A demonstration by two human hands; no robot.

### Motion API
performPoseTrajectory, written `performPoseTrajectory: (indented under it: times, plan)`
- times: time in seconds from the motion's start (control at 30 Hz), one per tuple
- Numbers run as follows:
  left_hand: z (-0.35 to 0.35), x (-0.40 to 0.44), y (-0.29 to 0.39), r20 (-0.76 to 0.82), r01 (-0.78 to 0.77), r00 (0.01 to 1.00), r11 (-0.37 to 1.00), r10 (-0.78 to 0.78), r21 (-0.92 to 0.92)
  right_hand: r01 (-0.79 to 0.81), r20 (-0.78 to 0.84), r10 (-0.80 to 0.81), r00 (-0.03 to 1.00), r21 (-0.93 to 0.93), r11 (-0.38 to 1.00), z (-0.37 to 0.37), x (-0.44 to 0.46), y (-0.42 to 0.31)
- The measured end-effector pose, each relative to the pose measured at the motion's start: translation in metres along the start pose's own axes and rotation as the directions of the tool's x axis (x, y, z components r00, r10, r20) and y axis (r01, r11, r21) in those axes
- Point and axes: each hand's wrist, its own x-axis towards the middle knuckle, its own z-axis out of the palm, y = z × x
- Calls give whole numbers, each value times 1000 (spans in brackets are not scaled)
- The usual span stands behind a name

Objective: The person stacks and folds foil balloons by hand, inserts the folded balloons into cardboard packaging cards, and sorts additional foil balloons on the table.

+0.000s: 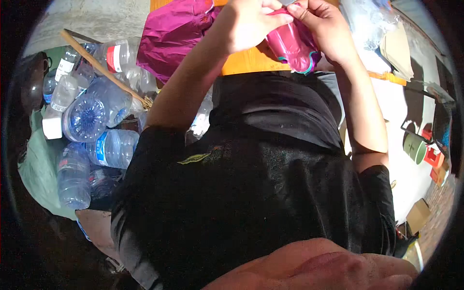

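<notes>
At the top of the view, both my hands pinch a shiny pink piece with teal edging (296, 44), which hangs down over the table edge. My left hand (251, 23) has its fingers closed at the piece's upper edge. Close beside it, my right hand (328, 26) grips the same edge between thumb and fingers. What kind of article the pink piece is, I cannot make out. A crumpled magenta cloth (169, 41) lies to the left of my left forearm. Beneath the hands is an orange-yellow table (244, 62).
Several empty plastic bottles (87, 116) are heaped at the left, with a wooden stick (99, 63) lying across them. Clear plastic wrapping (369, 24) and brown paper (397, 50) are at the upper right. Farther right stands a green cup (414, 148) near red items.
</notes>
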Motion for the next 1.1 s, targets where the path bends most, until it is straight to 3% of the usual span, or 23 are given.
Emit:
performPoseTrajectory:
  times: [0.03,0.1,0.13,0.2,0.23,0.3,0.33,0.4,0.43,0.5,0.53,0.57,0.63,0.67,0.7,0.77,0.83,0.87,0.9,0.93,0.97,1.03,1.1]
  plan:
    - [0,1,2,-76,-103,989,964,125,245,-4,24,2,1000,78,997,-1,1,-3]
    - [0,1,-4,-86,-77,992,982,93,174,91,84,-108,991,182,979,-6,5,1]
    - [-1,-4,-3,-46,-66,997,998,66,-11,169,135,-215,967,292,941,-10,7,6]
    - [-8,-7,-6,132,21,991,938,27,-346,142,154,-185,971,254,957,-20,7,16]
    - [-7,-6,-12,133,21,991,938,27,-346,114,177,-154,972,213,970,-22,7,16]
    - [-5,-5,-27,-111,-139,983,989,144,57,129,152,-157,976,180,975,-20,4,15]
    - [-4,-3,-34,-111,-138,984,989,143,56,132,136,-159,978,185,974,-15,1,9]
    - [-5,2,-44,-201,-87,979,968,39,-236,173,133,-205,970,220,960,-16,2,10]
    - [-5,0,-44,-202,-86,979,968,38,-235,173,134,-205,969,222,960,-23,4,16]
    - [-7,-5,-39,-168,-134,980,976,106,-169,103,144,-128,981,166,981,-36,9,25]
    - [-11,-10,-30,-104,-112,988,992,117,56,50,104,-63,993,116,992,-33,2,10]
    - [-9,-9,-30,-101,-112,988,992,117,55,49,101,-61,993,116,992,-33,0,2]
    - [-4,-9,-30,-46,-305,941,900,335,311,33,181,5,983,-204,978,-32,-3,-12]
    - [6,-12,-22,-107,-419,876,852,470,312,66,211,-12,978,-249,966,-21,-11,-32]
    - [2,-10,-7,-109,-417,877,854,468,312,65,213,-11,977,-249,966,-21,-10,-35]
    - [-5,-7,22,230,-177,972,819,58,545,112,275,-30,961,-288,951,-20,-8,-38]
    - [-3,-5,13,190,-169,978,848,82,503,103,267,-20,963,-298,949,-21,-6,-38]
    - [-2,-2,5,68,-107,994,922,88,373,154,82,-136,987,-275,949,-17,-8,-40]
    - [-2,0,-4,-53,-59,996,972,73,227,207,-109,-242,964,-261,943,-14,-9,-40]
    - [1,3,-12,-62,35,997,990,-44,-136,192,-163,-194,967,-27,981,-17,-10,-37]
    - [4,5,-23,-64,34,997,990,-43,-136,193,-161,-195,967,-27,981,-23,-9,-19]
    - [8,13,-53,-97,-244,970,842,225,-481,172,48,-190,981,256,951,-34,-6,28]
    - [4,15,-78,-45,-133,991,873,127,-470,-19,115,-30,993,404,915,-30,-11,51]
